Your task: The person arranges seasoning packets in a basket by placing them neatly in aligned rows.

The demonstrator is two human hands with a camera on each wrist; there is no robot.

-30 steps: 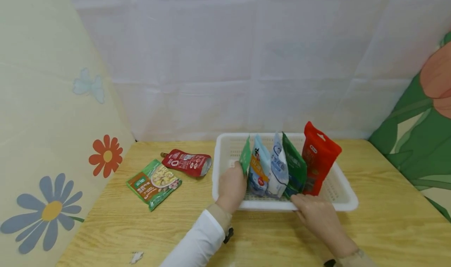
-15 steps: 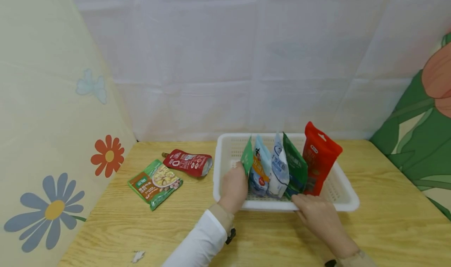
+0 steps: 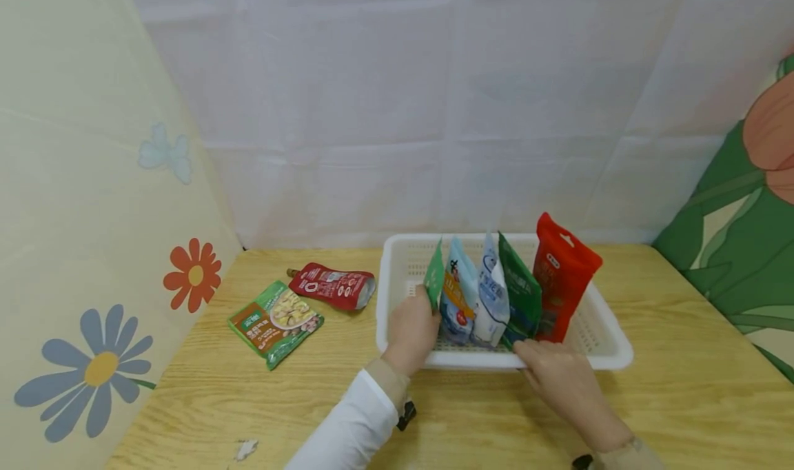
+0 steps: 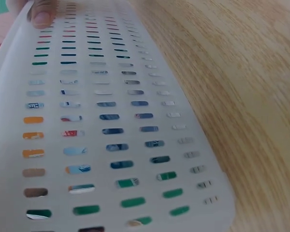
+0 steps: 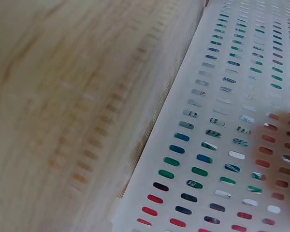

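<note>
A white slotted plastic basket [image 3: 496, 361] holds several food packets standing on edge. My left hand [image 3: 412, 329] is inside its left end, gripping a green packet [image 3: 435, 277]; some of its fingers are hidden. My right hand [image 3: 561, 380] holds the front rim, and its thumb [image 4: 42, 18] shows on the outer wall in the left wrist view. Between the hands stand a light blue and orange packet [image 3: 457, 298], a white-blue packet [image 3: 490, 301] and a dark green packet [image 3: 520, 291]. A tall red packet [image 3: 561, 270] leans at the right.
Left of the basket, a red spouted pouch [image 3: 331, 285] and a green-brown packet [image 3: 276, 324] lie flat on the wooden table [image 3: 484, 415]. A white fabric backdrop [image 3: 372, 111] closes off the rear. Flower-decorated panels flank both sides.
Both hands, the basket and the packets keep their places. Only the head view shifts very slightly.
</note>
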